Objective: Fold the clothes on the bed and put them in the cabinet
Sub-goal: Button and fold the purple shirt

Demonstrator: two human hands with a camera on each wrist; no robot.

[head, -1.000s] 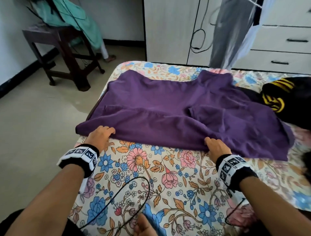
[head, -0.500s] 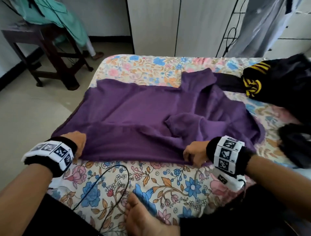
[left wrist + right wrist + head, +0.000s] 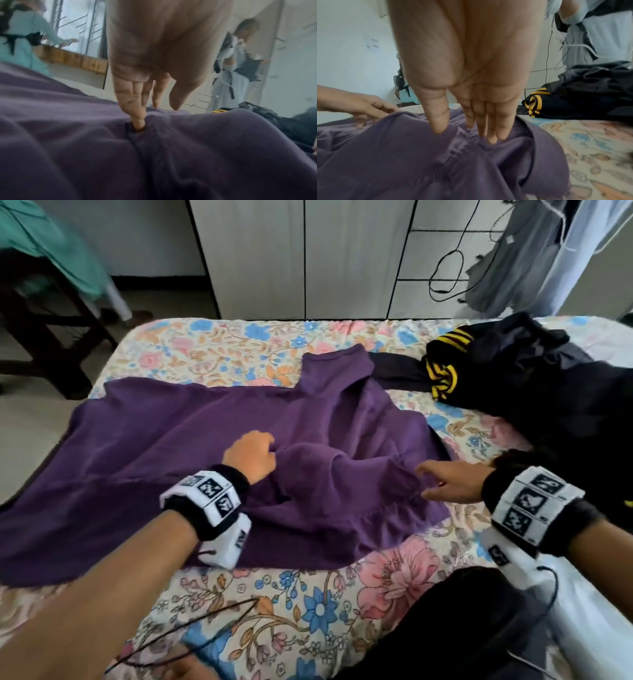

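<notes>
Fingers [image 3: 137,108] of the left hand [image 3: 251,455] point down, nearly straight and close together, their tips pushed into a raised fold of the purple garment [image 3: 144,460]; the thumb stands apart from them, so no grip on the cloth is plain. In the head view this hand looks loosely curled at the fold, with its forearm reaching in from the lower left across the near hem. Right hand [image 3: 452,481]: palm down, fingers [image 3: 489,121] extended side by side, thumb spread to the left, tips resting on the gathered seam at the garment's right part; cloth bunches between thumb and fingers, but they do not clamp it. The right forearm enters from the lower right, wrist held level. Both wrists carry black bands with white marker blocks. The garment lies spread over the floral bed [image 3: 239,354], its left part flat and its right part rumpled. Black clothes [image 3: 548,385] with yellow stripes lie on the bed's far right. White cabinet [image 3: 308,258] fronts stand beyond the bed.
</notes>
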